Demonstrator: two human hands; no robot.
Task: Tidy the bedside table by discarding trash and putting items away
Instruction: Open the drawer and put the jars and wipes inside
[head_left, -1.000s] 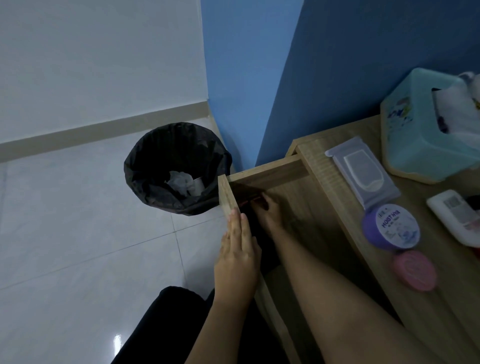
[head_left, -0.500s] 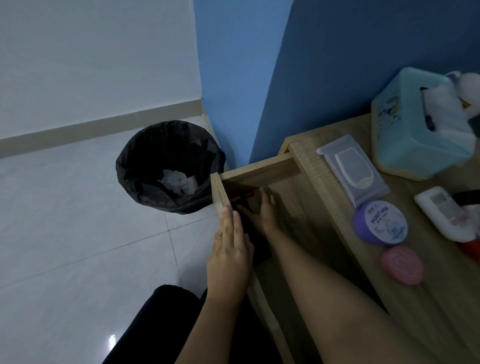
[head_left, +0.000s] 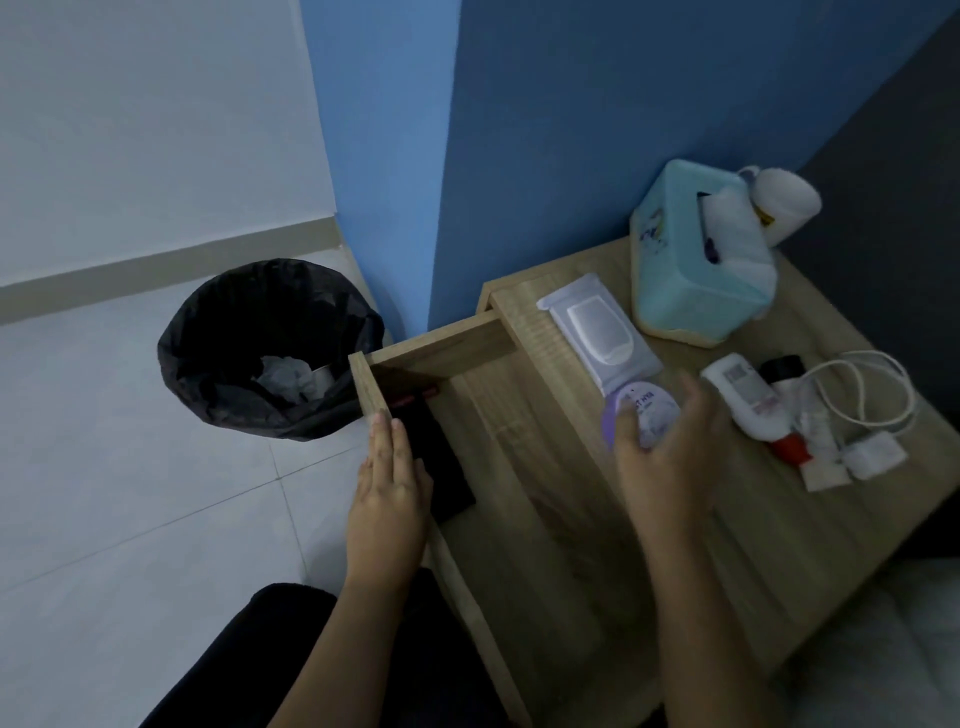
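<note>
1. The left hand's fingers lie straight and pressed together, flat along the front wall of the open drawer. This looks meant to steady the drawer while things go in.
2. The right hand hangs over the purple jar with its fingers spread and loosely curved. It is blurred, so I cannot tell whether they touch the jar; they do not look closed round it.
3. The purple jar stands on the tabletop just beside the drawer's edge. It is probably the next thing to be put away.
4. Inside the drawer, a flat dark item lies against the front wall, next to the left hand.
5. A wipes pack lies just behind the jar, and a teal tissue box stands behind that, near the wall.
6. To the right lie a white bottle, a looped white cable and its plug, close together and not yet sorted.
7. A black-lined bin stands on the floor just beside the drawer's corner. It has crumpled paper in it and is handy for trash.
</note>
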